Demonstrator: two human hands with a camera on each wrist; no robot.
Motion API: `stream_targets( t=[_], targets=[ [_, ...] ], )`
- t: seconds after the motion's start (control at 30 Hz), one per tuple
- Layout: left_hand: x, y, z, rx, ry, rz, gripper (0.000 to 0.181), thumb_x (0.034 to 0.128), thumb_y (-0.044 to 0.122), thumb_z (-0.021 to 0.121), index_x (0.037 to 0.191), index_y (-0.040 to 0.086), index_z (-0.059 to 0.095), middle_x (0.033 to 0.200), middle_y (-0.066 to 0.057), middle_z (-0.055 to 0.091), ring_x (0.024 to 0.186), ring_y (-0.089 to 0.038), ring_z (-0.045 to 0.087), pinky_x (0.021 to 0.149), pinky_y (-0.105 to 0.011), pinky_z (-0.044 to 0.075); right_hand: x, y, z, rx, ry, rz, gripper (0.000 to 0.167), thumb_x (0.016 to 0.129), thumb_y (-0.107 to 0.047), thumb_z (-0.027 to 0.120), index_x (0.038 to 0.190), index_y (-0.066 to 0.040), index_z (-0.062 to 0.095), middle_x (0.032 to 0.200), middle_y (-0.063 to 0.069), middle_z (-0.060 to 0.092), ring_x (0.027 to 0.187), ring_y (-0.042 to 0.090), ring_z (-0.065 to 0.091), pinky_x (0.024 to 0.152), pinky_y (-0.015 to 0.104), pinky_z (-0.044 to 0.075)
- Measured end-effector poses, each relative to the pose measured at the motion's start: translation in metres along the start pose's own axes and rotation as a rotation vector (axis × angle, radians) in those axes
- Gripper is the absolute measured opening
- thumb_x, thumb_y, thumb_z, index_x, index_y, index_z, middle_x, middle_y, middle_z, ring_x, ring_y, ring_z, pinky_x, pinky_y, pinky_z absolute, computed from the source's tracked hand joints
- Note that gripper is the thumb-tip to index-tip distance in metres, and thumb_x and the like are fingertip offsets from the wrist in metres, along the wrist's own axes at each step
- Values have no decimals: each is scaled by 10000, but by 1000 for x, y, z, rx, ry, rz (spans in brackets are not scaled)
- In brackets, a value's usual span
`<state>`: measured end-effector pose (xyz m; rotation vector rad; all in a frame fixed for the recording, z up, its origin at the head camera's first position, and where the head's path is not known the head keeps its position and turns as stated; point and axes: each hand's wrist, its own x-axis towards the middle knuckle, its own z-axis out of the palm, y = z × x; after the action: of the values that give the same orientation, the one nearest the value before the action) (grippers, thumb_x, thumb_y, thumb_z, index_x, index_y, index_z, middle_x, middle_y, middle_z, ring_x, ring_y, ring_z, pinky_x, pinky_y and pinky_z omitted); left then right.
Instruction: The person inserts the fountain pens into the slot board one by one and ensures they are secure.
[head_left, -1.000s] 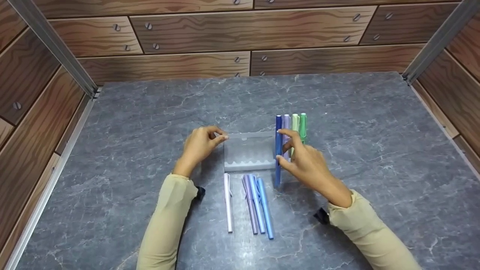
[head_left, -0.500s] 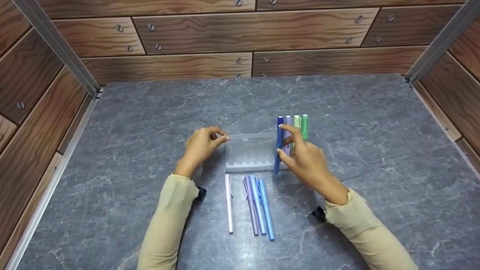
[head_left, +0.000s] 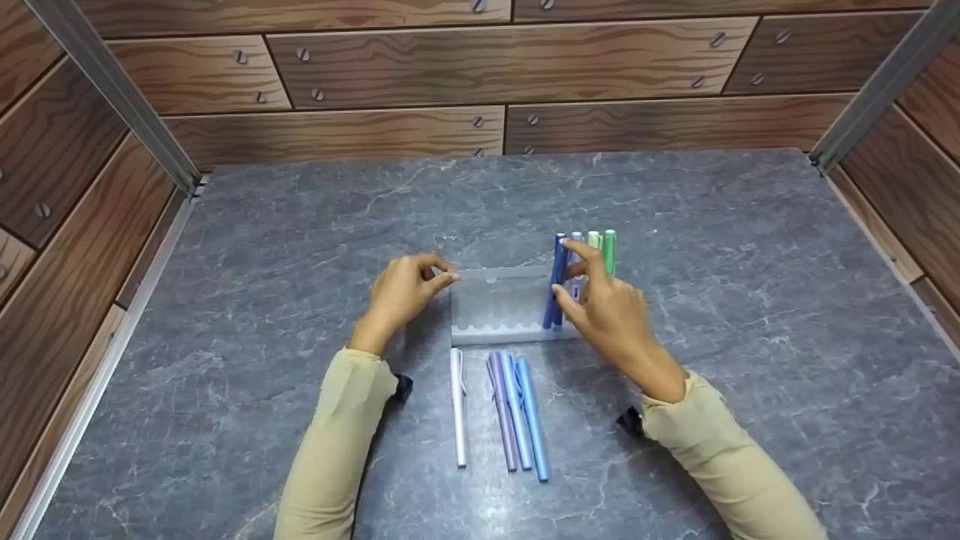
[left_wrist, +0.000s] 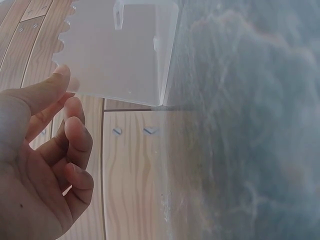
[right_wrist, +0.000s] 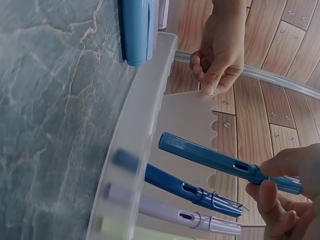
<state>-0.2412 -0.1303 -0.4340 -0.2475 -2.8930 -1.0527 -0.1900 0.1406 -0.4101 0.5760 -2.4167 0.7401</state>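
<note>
While my left hand [head_left: 405, 292] pinches a left corner of the translucent case [head_left: 499, 298], my right hand [head_left: 616, 315] grips a blue pen [right_wrist: 210, 159] over its right part, long axis nearly parallel to the seated pens [right_wrist: 175, 214].

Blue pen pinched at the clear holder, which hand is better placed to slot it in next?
Probably the right hand: it pinches the blue pen, lower end near the clear holder, beside a seated pen. The left hand pinches the holder's edge, so it seems better suited to steadying.
</note>
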Motion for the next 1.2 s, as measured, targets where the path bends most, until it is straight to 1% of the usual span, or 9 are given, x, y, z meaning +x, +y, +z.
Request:
stream_targets(
  t=[0.17, 0.37, 0.53, 0.67, 0.83, 1.03, 1.2],
  targets=[
    [0, -1, 1, -1, 3, 0, 209, 883, 386, 687, 985, 217, 756, 651, 24, 589, 550, -97, 434, 514, -264, 328, 0, 2, 6, -29, 60, -40, 579, 817, -95, 743, 1294, -120, 417, 879, 98, 717, 435, 104, 440, 389, 272, 341],
    [1, -1, 1, 2, 6, -14, 207, 885, 401, 680, 989, 240, 755, 667, 20, 599, 560, -107, 440, 517, -270, 329, 1, 5, 12, -38, 92, -60, 582, 802, -67, 748, 1284, -115, 426, 862, 100, 716, 429, 97, 431, 390, 252, 325],
    [0, -2, 1, -1, 7, -9, 199, 888, 386, 682, 986, 230, 757, 649, 28, 576, 552, -104, 429, 510, -267, 321, -1, 7, 15, -31, 64, -42, 574, 812, -84, 743, 1289, -108, 426, 868, 104, 714, 437, 99, 432, 394, 259, 337],
    [1, -1, 1, -7, -1, -7, 197, 886, 379, 686, 988, 226, 756, 638, 34, 566, 543, -97, 421, 502, -263, 315, -1, 8, 17, -35, 32, -15, 566, 821, -99, 736, 1296, -122, 429, 870, 97, 715, 457, 105, 434, 403, 306, 376],
    [1, 0, 0, -21, -17, -20, 197, 885, 382, 686, 996, 235, 755, 635, 36, 566, 539, -96, 418, 501, -264, 317, -1, 8, 18, -41, 5, 15, 567, 825, -118, 736, 1303, -141, 432, 868, 84, 717, 482, 123, 457, 424, 367, 415],
    [1, -1, 0, -15, -14, -25, 194, 883, 377, 690, 987, 227, 754, 651, 31, 578, 551, -98, 432, 515, -267, 331, -1, 8, 19, -30, -36, 38, 561, 836, -124, 728, 1314, -137, 433, 887, 95, 717, 496, 165, 499, 447, 388, 438],
    [1, -1, 0, -12, -14, -14, 213, 885, 393, 682, 995, 225, 754, 648, 27, 577, 547, -98, 426, 512, -265, 327, -2, 8, 19, -34, -62, 43, 570, 841, -144, 729, 1329, -129, 433, 896, 96, 718, 500, 200, 518, 450, 397, 437]
  ],
)
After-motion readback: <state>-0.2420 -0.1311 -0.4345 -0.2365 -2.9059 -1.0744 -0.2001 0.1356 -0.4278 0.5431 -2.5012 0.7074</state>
